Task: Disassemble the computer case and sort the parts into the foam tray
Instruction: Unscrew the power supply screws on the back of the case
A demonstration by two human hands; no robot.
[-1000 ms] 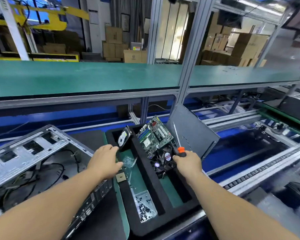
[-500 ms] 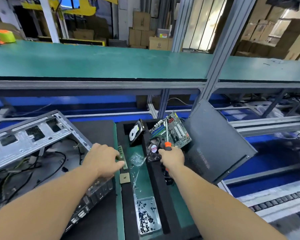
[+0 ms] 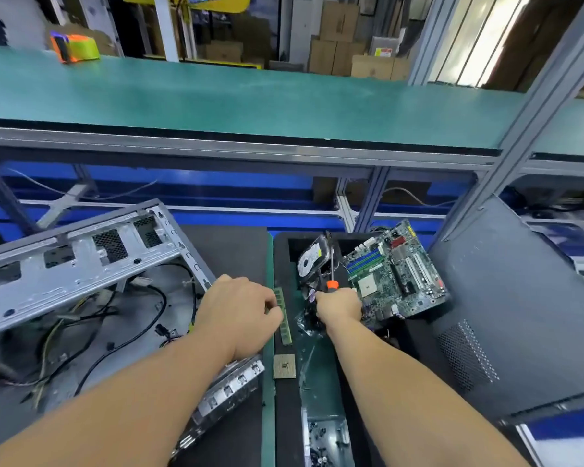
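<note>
The sorting is under way, with the black foam tray point(image 3: 285, 399) as the hub of it all. The left hand point(image 3: 240, 311) sits at the tray's left rim, its fingertips pinching a green memory stick point(image 3: 283, 315) that lies lengthwise along that rim; just nearer me on the same rim rests a small square processor chip point(image 3: 284, 366). The right hand point(image 3: 339, 305) is over the tray's middle, curled round an orange-handled screwdriver point(image 3: 332, 281), shaft pointing up and away. At the tray's far end a hard drive point(image 3: 312, 262) stands tilted, and the motherboard point(image 3: 395, 274) leans across the far right corner. Left of the tray lies the opened computer case point(image 3: 81, 264), cables loose inside; to the right a grey side panel point(image 3: 513, 305) props up. I'd judge the stick is being seated in its slot; next the fingers must let go cleanly and go back to the case for what remains.
</note>
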